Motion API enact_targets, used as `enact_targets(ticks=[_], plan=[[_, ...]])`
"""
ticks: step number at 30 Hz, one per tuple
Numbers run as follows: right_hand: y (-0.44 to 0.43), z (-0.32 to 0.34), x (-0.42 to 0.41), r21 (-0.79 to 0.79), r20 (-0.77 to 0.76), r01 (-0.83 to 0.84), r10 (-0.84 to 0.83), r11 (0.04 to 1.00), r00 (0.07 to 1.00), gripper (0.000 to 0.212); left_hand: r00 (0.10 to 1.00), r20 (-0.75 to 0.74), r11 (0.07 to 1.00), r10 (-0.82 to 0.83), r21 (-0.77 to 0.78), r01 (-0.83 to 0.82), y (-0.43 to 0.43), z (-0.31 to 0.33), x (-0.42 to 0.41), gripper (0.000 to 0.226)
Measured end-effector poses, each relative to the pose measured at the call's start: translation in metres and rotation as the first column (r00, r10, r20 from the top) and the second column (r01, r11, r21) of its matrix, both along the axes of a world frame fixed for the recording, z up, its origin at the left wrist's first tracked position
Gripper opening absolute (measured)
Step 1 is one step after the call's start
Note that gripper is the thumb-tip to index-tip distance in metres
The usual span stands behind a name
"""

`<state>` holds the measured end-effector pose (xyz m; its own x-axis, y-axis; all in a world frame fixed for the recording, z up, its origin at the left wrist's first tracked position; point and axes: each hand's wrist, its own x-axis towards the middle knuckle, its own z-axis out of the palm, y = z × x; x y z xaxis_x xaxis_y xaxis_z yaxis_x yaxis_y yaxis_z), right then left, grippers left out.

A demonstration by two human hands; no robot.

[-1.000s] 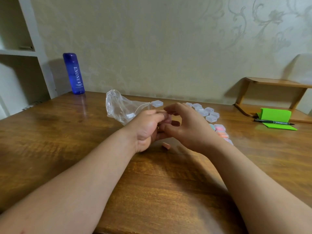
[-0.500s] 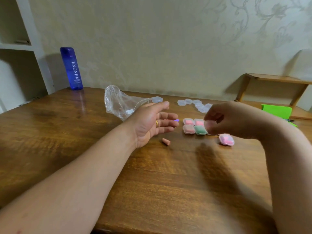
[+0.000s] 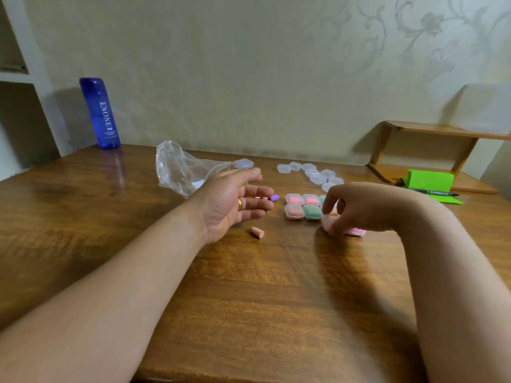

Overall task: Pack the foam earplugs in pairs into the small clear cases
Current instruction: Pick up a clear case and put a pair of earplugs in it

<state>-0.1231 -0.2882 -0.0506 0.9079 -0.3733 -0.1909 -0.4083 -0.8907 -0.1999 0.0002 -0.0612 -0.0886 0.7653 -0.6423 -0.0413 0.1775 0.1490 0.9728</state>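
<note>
On the wooden table (image 3: pixel 249 299) the nearest task item is 1 loose peach earplug (image 3: pixel 258 232), lying just below the left hand (image 3: pixel 235 203). That hand is held apart from the other, palm sideways and fingers straight. A purple earplug (image 3: pixel 274 198) shows past its fingertips, but I cannot tell whether it lies in the hand or on the table.

The right hand (image 3: pixel 356 208) is down at the table with its fingers curled around a pale pink filled case (image 3: pixel 329 225), just right of the 4 filled cases (image 3: pixel 294 211) set in a block. A second pink case (image 3: pixel 357 231) shows under the hand's heel. Farther back lie the empty clear cases (image 3: pixel 313 172) and the crumpled plastic bag (image 3: pixel 179 172).

The step in hand looks like parking a finished case beside the block. The next move should be to let go, fetch an empty case from the far cluster, and pair the peach plug with a match.

1 second ago the hands were together at the centre. Half a second ago the right hand held its case in the air, and it has since dropped to the table. The left hand has barely shifted.
</note>
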Motion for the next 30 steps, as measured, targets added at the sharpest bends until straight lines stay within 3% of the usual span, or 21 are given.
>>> enact_targets(ticks=[4,7,10,12,14,18,24,30], plan=[[0.004,0.002,0.0,0.009,0.06,0.003,-0.003,1.0,0.998,0.036,1.0,0.004,1.0,0.005,-0.002,-0.004,0.0,0.001,0.0,0.036],[0.004,-0.001,0.005,-0.015,0.297,0.045,-0.038,0.999,0.954,0.035,1.0,0.013,1.0,0.025,-0.017,-0.025,0.0,0.0,0.0,0.034],[-0.004,-0.007,0.016,0.026,0.651,0.182,-0.155,0.983,0.743,0.027,0.998,0.026,0.998,0.058,-0.039,-0.057,-0.002,0.0,0.001,0.035],[-0.016,-0.009,0.024,0.113,0.748,0.258,-0.253,0.959,0.614,0.028,0.997,0.023,0.996,0.075,-0.051,-0.074,-0.002,-0.001,0.002,0.038],[-0.03,-0.012,0.032,0.158,0.745,0.299,-0.312,0.941,0.589,0.032,0.996,0.011,0.994,0.093,-0.059,-0.092,-0.004,-0.001,0.004,0.042],[-0.046,-0.015,0.05,0.134,0.631,0.334,-0.34,0.933,0.697,0.036,0.992,0.013,0.989,0.124,-0.079,-0.123,-0.007,-0.001,0.006,0.046],[-0.064,-0.019,0.081,-0.072,0.387,0.337,-0.285,0.939,0.877,0.03,0.991,0.034,0.99,0.131,-0.061,-0.129,-0.01,-0.003,0.008,0.048],[-0.066,-0.03,0.098,-0.168,0.261,0.346,-0.296,0.923,0.919,0.028,0.989,0.045,0.989,0.139,-0.053,-0.136,-0.01,-0.002,0.007,0.046]])
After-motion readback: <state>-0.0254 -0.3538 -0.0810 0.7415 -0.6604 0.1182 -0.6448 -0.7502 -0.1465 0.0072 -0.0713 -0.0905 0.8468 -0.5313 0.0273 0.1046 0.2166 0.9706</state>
